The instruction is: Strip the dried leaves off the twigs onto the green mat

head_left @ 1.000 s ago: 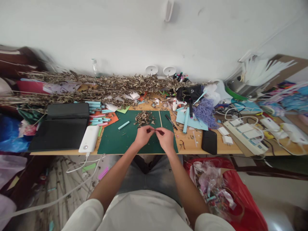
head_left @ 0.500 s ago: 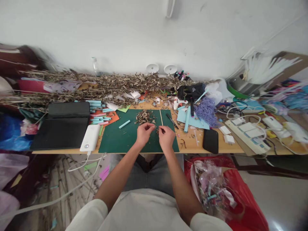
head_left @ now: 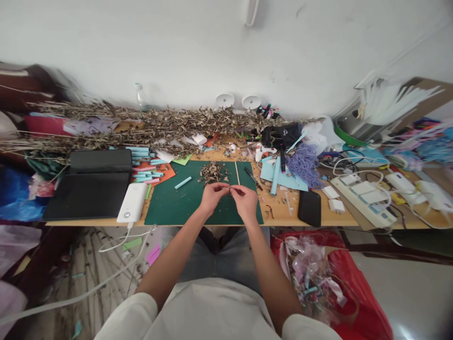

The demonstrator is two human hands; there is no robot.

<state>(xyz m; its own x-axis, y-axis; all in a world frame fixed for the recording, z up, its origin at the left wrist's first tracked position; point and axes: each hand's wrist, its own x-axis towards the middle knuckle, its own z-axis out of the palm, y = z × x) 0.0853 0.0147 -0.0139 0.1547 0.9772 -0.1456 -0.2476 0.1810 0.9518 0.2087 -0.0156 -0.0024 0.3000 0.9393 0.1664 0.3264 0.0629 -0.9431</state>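
Over the green cutting mat point(head_left: 170, 203), my left hand point(head_left: 211, 197) and my right hand point(head_left: 245, 198) meet at their fingertips. Both are pinched closed around something tiny, too small to make out; it may be a bit of dry leaf. Just beyond the left fingers lies a heap of crumbled dried leaves point(head_left: 213, 172). A thin pale stick point(head_left: 237, 173) rests on the mat past the right fingers, with a dark pen point(head_left: 253, 177) beside it. Left of the heap is a light-blue paper tube point(head_left: 183, 182).
Dried leafy stems point(head_left: 170, 123) lie along the wall. A black tablet case point(head_left: 88, 193), a white power bank point(head_left: 132, 203) and rolled paper tubes stand left. Rightward are purple yarn point(head_left: 304, 165), a glue gun point(head_left: 264, 151), a black phone point(head_left: 309, 208) and a power strip point(head_left: 366, 200). A red bag point(head_left: 368, 293) sits below.
My hands have come together; the small gap between their fingertips has closed. The right fingers shifted left and now touch the left ones. Things on the mat stay put.
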